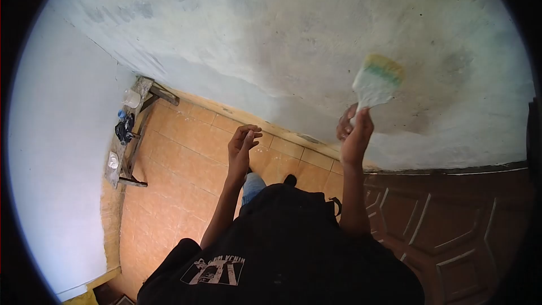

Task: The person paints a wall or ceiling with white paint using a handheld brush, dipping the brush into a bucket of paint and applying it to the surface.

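Observation:
My right hand point(357, 134) is closed around the handle of a wide paintbrush point(374, 91). Its bristles point up, yellowish with a green band, and white paint coats the lower part. The brush overlaps a large grey-brown damp-looking patch point(316, 39) on the pale wall. Lower and to the left, my left hand point(244, 140) hangs in front of my body, fingers loosely bent, with nothing visible in it. Its fingertips overlap the foot of the wall in this view.
A low wooden bench point(135, 135) stands along the left wall, bearing a white container point(131, 99), a black plastic bag point(123, 129) and a white cup-like item point(113, 160). Orange tiles point(175, 175) cover the floor. A brown panelled door point(451, 231) is at lower right.

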Tool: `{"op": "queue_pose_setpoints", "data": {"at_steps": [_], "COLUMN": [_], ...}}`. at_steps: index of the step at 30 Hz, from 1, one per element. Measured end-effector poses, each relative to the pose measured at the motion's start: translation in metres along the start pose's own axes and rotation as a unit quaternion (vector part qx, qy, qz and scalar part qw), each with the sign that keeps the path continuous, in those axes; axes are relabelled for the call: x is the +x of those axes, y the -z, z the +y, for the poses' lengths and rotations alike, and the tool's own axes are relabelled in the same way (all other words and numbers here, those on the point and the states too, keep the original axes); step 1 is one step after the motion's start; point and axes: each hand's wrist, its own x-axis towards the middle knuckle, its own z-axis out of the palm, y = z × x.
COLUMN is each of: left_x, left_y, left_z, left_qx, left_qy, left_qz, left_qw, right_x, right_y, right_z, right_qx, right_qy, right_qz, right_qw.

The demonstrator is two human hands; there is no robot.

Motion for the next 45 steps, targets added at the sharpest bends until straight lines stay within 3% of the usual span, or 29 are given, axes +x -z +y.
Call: {"op": "queue_pose_setpoints", "data": {"at_steps": [5, 8, 10, 12, 14, 17, 22, 29, 38, 45], "left_x": [0.012, 0.021, 0.028, 0.037, 0.045, 0.058, 0.076, 0.097, 0.11, 0.145], "left_y": [0.014, 0.034, 0.051, 0.07, 0.095, 0.133, 0.184, 0.256, 0.345, 0.375], "left_z": [0.006, 0.007, 0.011, 0.019, 0.029, 0.035, 0.04, 0.055, 0.065, 0.056], "left_qx": [-0.003, -0.011, -0.019, -0.031, -0.029, -0.019, -0.022, -0.028, 0.007, -0.037], "left_qy": [-0.012, -0.016, -0.01, 0.0, -0.009, -0.011, -0.012, -0.026, -0.01, -0.003], "left_qz": [0.003, 0.015, 0.021, 0.032, 0.038, 0.046, 0.047, 0.065, 0.055, 0.058], "left_qw": [1.0, 1.0, 1.0, 0.999, 0.999, 0.999, 0.999, 0.997, 0.998, 0.998], "right_x": [0.023, 0.034, 0.027, 0.002, -0.027, -0.042, -0.038, -0.039, -0.055, -0.031], "right_y": [-0.025, -0.031, -0.026, -0.031, -0.063, -0.112, -0.192, -0.298, -0.37, -0.404], "right_z": [-0.004, 0.043, 0.109, 0.153, 0.141, 0.144, 0.152, 0.158, 0.183, 0.199], "right_qx": [0.098, 0.111, 0.047, 0.04, 0.082, 0.057, 0.032, 0.001, -0.101, -0.195], "right_qy": [0.031, -0.092, -0.112, -0.196, -0.306, -0.345, -0.293, -0.217, -0.077, -0.002], "right_qz": [-0.05, -0.015, 0.026, 0.052, 0.026, 0.015, -0.096, -0.152, -0.163, -0.204], "right_qw": [0.993, 0.989, 0.992, 0.978, 0.948, 0.937, 0.951, 0.964, 0.979, 0.959]}}
